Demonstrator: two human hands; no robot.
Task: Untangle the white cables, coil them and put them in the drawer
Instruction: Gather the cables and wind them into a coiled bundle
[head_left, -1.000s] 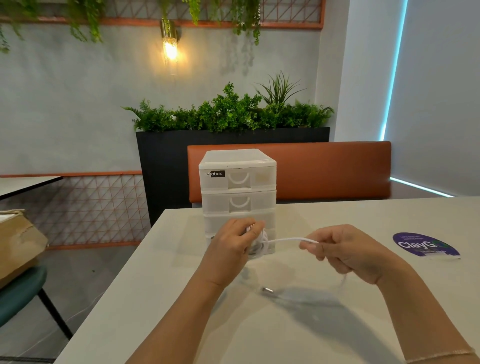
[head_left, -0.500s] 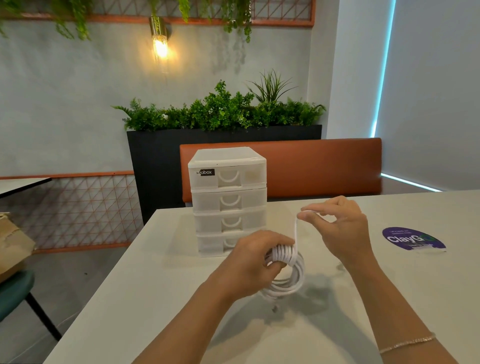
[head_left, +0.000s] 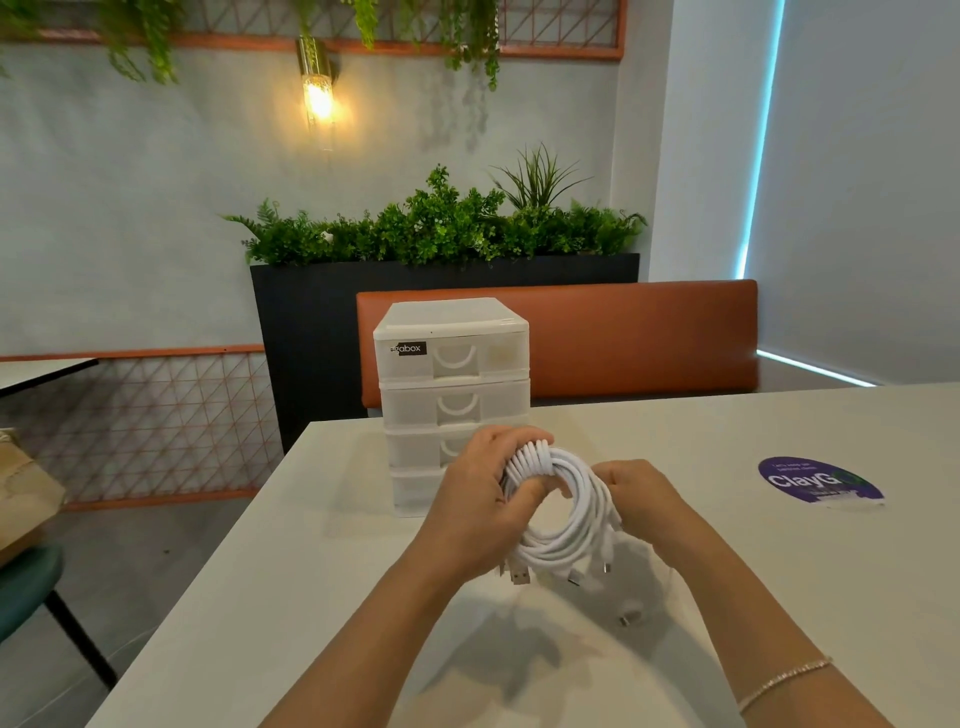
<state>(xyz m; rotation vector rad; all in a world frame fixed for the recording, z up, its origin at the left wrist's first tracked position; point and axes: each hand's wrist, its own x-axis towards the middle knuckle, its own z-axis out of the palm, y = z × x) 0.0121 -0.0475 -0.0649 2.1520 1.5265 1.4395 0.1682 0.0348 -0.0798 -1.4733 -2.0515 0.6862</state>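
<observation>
A round coil of white cables (head_left: 569, 512) hangs between both hands just above the table (head_left: 337, 597). My left hand (head_left: 483, 499) grips the coil's upper left, with several turns over its fingers. My right hand (head_left: 641, 493) pinches the coil's right side. Several plugs (head_left: 519, 576) dangle from the bottom of the coil. A white drawer unit (head_left: 451, 364) with stacked drawers stands right behind my left hand; all its visible drawers are shut.
A purple round sticker (head_left: 818, 480) lies on the table at the right. An orange bench back (head_left: 649, 338) and a black planter (head_left: 311, 332) stand behind the table. A green stool (head_left: 26, 587) and a brown bag (head_left: 21, 493) are at the left.
The stretched loose cable end has been wound onto the coil. My right hand came down from above the coil to hold its right side. The coil is now larger and rounder.
</observation>
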